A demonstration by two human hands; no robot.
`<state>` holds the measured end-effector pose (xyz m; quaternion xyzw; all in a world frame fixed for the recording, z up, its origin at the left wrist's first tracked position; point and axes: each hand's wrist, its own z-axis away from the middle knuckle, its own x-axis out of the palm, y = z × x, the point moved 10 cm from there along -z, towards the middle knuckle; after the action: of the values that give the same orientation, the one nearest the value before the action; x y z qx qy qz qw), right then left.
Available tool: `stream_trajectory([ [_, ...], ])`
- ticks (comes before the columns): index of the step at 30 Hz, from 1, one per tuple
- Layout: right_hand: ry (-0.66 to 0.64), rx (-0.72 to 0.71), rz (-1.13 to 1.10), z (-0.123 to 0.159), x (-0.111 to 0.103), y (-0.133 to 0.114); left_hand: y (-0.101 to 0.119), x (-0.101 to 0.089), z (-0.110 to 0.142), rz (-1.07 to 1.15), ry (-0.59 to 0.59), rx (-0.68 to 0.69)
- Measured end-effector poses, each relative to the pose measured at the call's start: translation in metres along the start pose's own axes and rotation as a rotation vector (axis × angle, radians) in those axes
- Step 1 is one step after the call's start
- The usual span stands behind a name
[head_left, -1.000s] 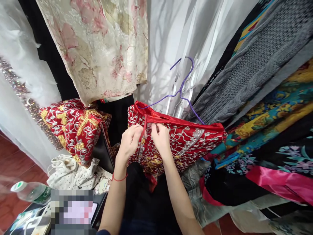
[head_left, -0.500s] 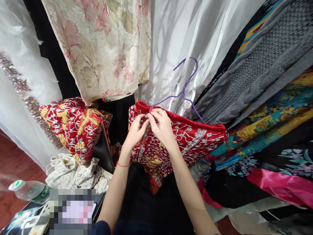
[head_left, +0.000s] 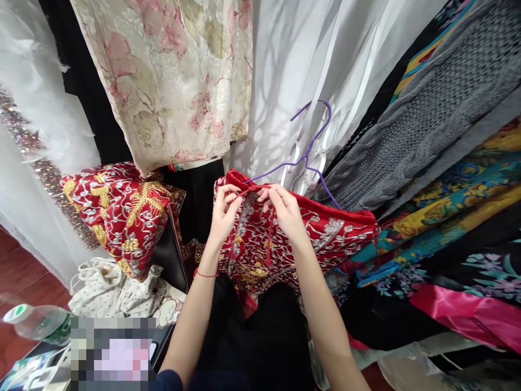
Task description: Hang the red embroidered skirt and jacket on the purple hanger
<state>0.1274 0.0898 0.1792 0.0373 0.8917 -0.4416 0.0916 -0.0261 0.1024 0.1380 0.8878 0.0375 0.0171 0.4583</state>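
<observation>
A red embroidered skirt (head_left: 321,225) with silver and gold stitching hangs on a purple wire hanger (head_left: 311,149) in front of me. At its waistband (head_left: 334,210), my left hand (head_left: 224,213) is closed in a pinch on a red drawstring (head_left: 269,239). To the right, my right hand (head_left: 287,210) is closed with thumb and fingers pinching the same cord. The drawstring crosses between the hands, and one end dangles down over the skirt. The skirt's lower part drapes onto my black-clad lap (head_left: 260,336).
Another red embroidered garment (head_left: 122,212) sits at the left, above a dotted cloth bag (head_left: 118,290). A plastic bottle (head_left: 43,323) stands lower left by a blurred-out patch. A cream floral garment (head_left: 187,81) hangs above. Several clothes, including a grey knit (head_left: 427,103), hang at the right.
My hands have moved apart from meeting at the waistband, stretching the drawstring between them. A cord end now shows hanging down the skirt's front.
</observation>
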Motion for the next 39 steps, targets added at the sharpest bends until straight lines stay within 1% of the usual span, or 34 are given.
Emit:
stream_trajectory([
  [2, 0.026, 0.167, -0.135, -0.002, -0.001, 0.020, 0.021, -0.008, 0.004, -0.160, -0.033, 0.143],
  [3, 0.039, 0.223, -0.165, -0.002, -0.002, 0.027, 0.031, -0.011, 0.006, -0.288, -0.027, 0.216],
  [4, 0.050, 0.250, -0.157, -0.003, -0.004, 0.030, 0.038, -0.014, 0.008, -0.435, 0.002, 0.262],
  [5, 0.048, 0.251, -0.111, -0.003, -0.006, 0.031, 0.042, -0.019, 0.008, -0.569, 0.063, 0.278],
  [6, 0.021, 0.232, -0.039, -0.004, -0.007, 0.028, 0.045, -0.026, 0.008, -0.667, 0.152, 0.269],
  [7, -0.028, 0.200, 0.042, -0.005, -0.006, 0.024, 0.047, -0.033, 0.008, -0.716, 0.250, 0.241],
  [8, -0.093, 0.161, 0.118, -0.006, -0.004, 0.019, 0.046, -0.039, 0.008, -0.707, 0.329, 0.214],
  [9, -0.168, 0.123, 0.179, -0.005, -0.001, 0.015, 0.044, -0.043, 0.007, -0.640, 0.380, 0.192],
  [10, -0.239, 0.090, 0.220, -0.004, 0.003, 0.011, 0.039, -0.044, 0.006, -0.523, 0.404, 0.175],
  [11, -0.299, 0.070, 0.242, -0.002, 0.005, 0.008, 0.032, -0.044, 0.003, -0.375, 0.398, 0.158],
  [13, -0.351, 0.064, 0.244, 0.001, 0.005, 0.006, 0.016, -0.038, -0.003, -0.072, 0.313, 0.098],
  [14, -0.354, 0.071, 0.226, 0.001, 0.004, 0.006, 0.009, -0.033, -0.005, 0.038, 0.250, 0.063],
  [15, -0.346, 0.082, 0.201, 0.001, 0.003, 0.006, 0.004, -0.028, -0.007, 0.103, 0.173, 0.031],
  [17, -0.327, 0.123, 0.131, 0.001, 0.001, 0.010, 0.001, -0.013, -0.007, 0.113, -0.028, -0.009],
  [19, -0.314, 0.199, 0.066, 0.000, -0.002, 0.018, 0.002, 0.002, -0.001, 0.049, -0.230, -0.028],
  [20, -0.324, 0.251, 0.053, 0.000, -0.003, 0.023, 0.002, 0.007, 0.003, 0.003, -0.309, -0.033],
  [21, -0.349, 0.300, 0.057, 0.001, -0.002, 0.028, 0.003, 0.010, 0.005, -0.043, -0.358, -0.036],
  [22, -0.396, 0.339, 0.077, 0.003, 0.000, 0.032, 0.003, 0.010, 0.007, -0.087, -0.381, -0.034],
  [24, -0.517, 0.365, 0.131, 0.007, 0.006, 0.034, 0.003, 0.007, 0.008, -0.164, -0.383, -0.020],
  [26, -0.611, 0.331, 0.135, 0.011, 0.013, 0.030, 0.003, 0.005, 0.008, -0.213, -0.375, -0.008],
  [27, -0.624, 0.298, 0.119, 0.011, 0.015, 0.027, 0.003, 0.005, 0.009, -0.224, -0.385, -0.007],
  [28, -0.615, 0.260, 0.101, 0.010, 0.017, 0.023, 0.003, 0.006, 0.010, -0.229, -0.400, -0.005],
  [32, -0.514, 0.091, 0.083, 0.005, 0.019, 0.013, 0.009, 0.014, 0.012, -0.237, -0.461, 0.012],
  [36, -0.477, -0.102, 0.142, 0.004, 0.025, 0.000, 0.014, 0.016, 0.011, -0.169, -0.446, 0.009],
  [39, -0.443, -0.285, 0.244, 0.005, 0.029, -0.014, 0.007, 0.016, 0.011, -0.116, -0.431, -0.050],
])
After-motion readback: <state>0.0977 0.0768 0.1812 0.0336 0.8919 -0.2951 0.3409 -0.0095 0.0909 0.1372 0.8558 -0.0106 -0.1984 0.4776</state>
